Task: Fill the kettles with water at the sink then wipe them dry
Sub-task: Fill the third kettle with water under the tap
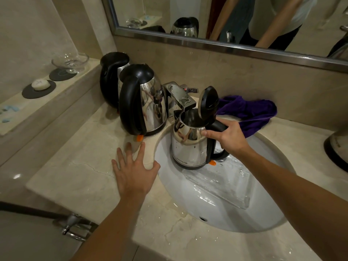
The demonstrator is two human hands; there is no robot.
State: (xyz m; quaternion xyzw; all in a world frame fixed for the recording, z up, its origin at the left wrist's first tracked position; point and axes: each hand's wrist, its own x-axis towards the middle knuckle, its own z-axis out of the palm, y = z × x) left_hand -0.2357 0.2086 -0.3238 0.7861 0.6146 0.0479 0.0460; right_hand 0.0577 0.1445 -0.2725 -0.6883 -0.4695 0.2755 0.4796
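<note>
A steel kettle (189, 147) with a black handle and its lid flipped open hangs upright over the white sink (222, 210), its mouth under the chrome faucet (178, 95). My right hand (227, 137) grips the top of its handle. My left hand (134, 171) rests flat with fingers spread on the marble counter (79, 178) at the sink's left rim. Two more steel kettles, lids down, stand on the counter left of the faucet: one in front (145, 102), one behind it (111, 76). A purple cloth (250, 112) lies crumpled behind the sink.
A fourth kettle's base (337, 149) shows at the right edge. On the left ledge (75, 85) sit a glass bowl (70, 62) and a soap (40, 84) on dark coasters. A mirror (226, 19) hangs above. A towel rail (73, 225) sticks out at lower left.
</note>
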